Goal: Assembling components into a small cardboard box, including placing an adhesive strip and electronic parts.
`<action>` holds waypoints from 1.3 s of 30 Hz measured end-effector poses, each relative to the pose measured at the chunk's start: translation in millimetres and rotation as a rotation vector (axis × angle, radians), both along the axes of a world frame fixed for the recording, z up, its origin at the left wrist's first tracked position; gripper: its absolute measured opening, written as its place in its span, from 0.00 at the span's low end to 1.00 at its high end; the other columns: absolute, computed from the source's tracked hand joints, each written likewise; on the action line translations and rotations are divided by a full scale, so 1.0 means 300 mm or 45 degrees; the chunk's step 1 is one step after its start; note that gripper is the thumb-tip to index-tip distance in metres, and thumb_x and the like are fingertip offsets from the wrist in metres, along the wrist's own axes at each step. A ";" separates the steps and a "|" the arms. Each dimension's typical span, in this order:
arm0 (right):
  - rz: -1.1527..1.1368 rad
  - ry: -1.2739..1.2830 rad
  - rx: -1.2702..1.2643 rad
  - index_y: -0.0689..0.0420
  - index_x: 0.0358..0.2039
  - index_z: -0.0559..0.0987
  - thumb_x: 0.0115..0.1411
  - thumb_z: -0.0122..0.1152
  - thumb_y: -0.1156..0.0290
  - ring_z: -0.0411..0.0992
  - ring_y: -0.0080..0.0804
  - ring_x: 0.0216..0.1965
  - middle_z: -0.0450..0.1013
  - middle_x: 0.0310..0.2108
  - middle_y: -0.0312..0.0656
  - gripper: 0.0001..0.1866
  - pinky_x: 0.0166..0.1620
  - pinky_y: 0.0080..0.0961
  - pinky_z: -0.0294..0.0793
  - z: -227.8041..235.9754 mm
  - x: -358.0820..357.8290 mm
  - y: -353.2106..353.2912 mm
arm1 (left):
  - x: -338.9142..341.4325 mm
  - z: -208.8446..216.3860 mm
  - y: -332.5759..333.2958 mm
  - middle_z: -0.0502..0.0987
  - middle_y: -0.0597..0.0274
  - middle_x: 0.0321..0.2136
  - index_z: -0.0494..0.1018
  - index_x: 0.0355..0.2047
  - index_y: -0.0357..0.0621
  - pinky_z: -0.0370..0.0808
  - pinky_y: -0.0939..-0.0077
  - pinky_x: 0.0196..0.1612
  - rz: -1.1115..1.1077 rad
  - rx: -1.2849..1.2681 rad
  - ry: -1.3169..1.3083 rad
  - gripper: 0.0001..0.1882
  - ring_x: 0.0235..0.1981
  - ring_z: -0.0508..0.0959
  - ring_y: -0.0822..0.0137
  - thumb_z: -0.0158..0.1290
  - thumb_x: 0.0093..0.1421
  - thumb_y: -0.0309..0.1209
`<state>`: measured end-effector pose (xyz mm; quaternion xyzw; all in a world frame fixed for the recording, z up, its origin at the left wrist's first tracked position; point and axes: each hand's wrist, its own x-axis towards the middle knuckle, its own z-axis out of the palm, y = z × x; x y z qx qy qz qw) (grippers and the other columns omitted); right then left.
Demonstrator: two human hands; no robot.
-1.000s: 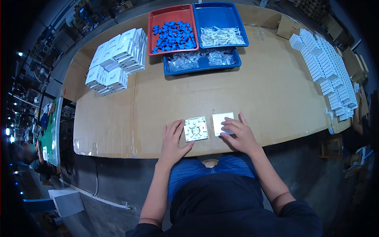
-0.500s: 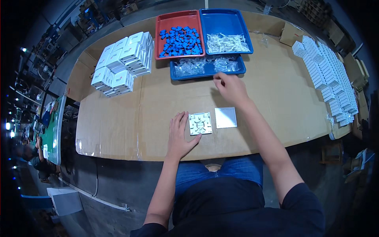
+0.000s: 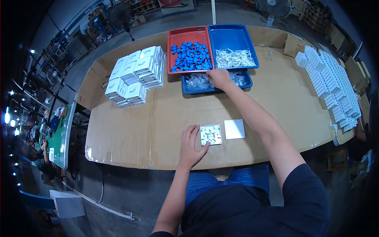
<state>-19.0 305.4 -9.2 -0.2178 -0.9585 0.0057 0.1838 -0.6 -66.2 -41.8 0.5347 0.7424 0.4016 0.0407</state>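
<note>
My left hand point(image 3: 190, 146) lies flat on the cardboard-covered table, fingers apart, its fingertips touching the left edge of a white square base plate point(image 3: 211, 134). A plain white square cover point(image 3: 234, 129) sits just right of that plate. My right hand point(image 3: 219, 78) reaches far forward into the near blue tray point(image 3: 187, 87) of small clear bags, fingers curled down among them; whether it grips anything is hidden. Behind stand a red tray point(image 3: 173, 39) of blue parts and a second blue tray point(image 3: 233, 37) holding white parts.
A stack of white boxes point(image 3: 134, 75) stands at the back left. Rows of small white boxes point(image 3: 335, 87) line the right edge of the table. A brown carton point(image 3: 294, 45) sits at the back right. A green table point(image 3: 59, 134) lies to the far left.
My right arm has stretched from the white cover near the front edge out to the near blue tray. My left hand stays beside the base plate.
</note>
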 end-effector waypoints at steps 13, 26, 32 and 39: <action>0.317 0.789 -1.633 0.64 0.40 0.80 0.68 0.62 0.75 0.77 0.22 0.36 0.79 0.34 0.35 0.05 0.41 0.22 0.78 0.188 0.457 -0.413 | 0.073 0.086 0.029 0.79 0.53 0.48 0.75 0.54 0.35 0.76 0.70 0.54 0.281 0.324 -0.602 0.17 0.50 0.79 0.63 0.58 0.68 0.30; 0.051 1.061 -1.947 0.64 0.52 0.79 0.68 0.63 0.77 0.77 0.19 0.34 0.81 0.40 0.41 0.13 0.37 0.18 0.78 0.113 0.718 -0.700 | 0.273 0.152 0.086 0.78 0.65 0.31 0.76 0.39 0.41 0.71 0.83 0.32 0.193 0.516 -1.820 0.11 0.27 0.73 0.78 0.57 0.72 0.36; 0.131 0.929 -1.672 0.58 0.46 0.84 0.67 0.63 0.78 0.78 0.19 0.40 0.81 0.45 0.35 0.09 0.36 0.14 0.74 0.098 0.757 -0.811 | 0.329 0.161 0.085 0.78 0.65 0.33 0.74 0.42 0.41 0.72 0.81 0.34 0.282 0.608 -1.774 0.11 0.28 0.74 0.77 0.55 0.73 0.37; 0.129 0.939 -1.761 0.62 0.48 0.83 0.68 0.60 0.80 0.78 0.23 0.44 0.78 0.48 0.40 0.09 0.43 0.21 0.81 0.102 0.760 -0.807 | 0.339 0.157 0.082 0.79 0.67 0.32 0.74 0.43 0.41 0.73 0.84 0.35 0.287 0.607 -1.568 0.09 0.29 0.76 0.79 0.55 0.73 0.35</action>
